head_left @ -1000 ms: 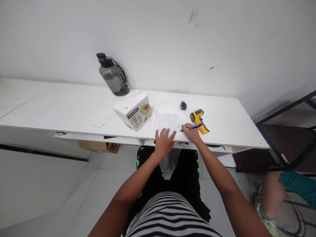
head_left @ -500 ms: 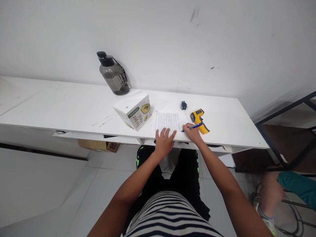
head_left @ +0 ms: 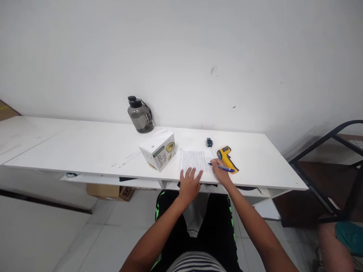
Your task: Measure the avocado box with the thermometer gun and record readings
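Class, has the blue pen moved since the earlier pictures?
Yes: against the yellow device, the blue pen has swung, its tail nearer that device's handle end.

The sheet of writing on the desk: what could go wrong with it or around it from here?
The sheet might slip or crease, as the left hand meets it only near its bottom edge. The right hand, holding the blue pen, might nudge the yellow gun-shaped device lying close beside it.
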### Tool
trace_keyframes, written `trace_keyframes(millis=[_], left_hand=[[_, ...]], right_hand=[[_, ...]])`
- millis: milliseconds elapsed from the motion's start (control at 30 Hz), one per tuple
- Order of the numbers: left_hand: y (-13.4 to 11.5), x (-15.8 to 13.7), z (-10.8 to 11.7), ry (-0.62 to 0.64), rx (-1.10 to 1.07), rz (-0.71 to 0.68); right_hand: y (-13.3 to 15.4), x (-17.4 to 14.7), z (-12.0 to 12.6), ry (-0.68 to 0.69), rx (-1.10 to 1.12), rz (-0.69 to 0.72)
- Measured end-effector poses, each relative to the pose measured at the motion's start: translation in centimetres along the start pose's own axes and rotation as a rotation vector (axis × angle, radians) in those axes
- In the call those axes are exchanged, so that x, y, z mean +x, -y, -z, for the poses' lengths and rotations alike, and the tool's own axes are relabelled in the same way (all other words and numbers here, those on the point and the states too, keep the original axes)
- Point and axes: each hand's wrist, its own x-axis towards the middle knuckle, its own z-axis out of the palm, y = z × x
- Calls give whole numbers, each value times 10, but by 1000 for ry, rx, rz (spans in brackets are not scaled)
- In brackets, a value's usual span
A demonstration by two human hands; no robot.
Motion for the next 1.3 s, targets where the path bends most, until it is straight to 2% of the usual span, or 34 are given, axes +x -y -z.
trace_keyframes(millis=[133, 267, 467, 800, 1133, 1300], left_hand=[[0, -2, -2, -25, -11, 3], [0, -7, -1, -61, -12, 9], [-1, -23, 0, -83, -18, 13], [-2, -36, 1, -67, -18, 32], [1, -43, 4, -47, -51, 33], [1, -46, 4, -54, -68, 38]], right_hand=[[-2, -5, -3, -133, -68, 53], [-6, -5, -3, -173, -114, 179], [-16, 3, -8, -119, -230, 1], [-14, 1, -10, -55, -302, 3], [-13, 4, -9, -48, -203, -18], [-12, 4, -8, -44, -225, -48]])
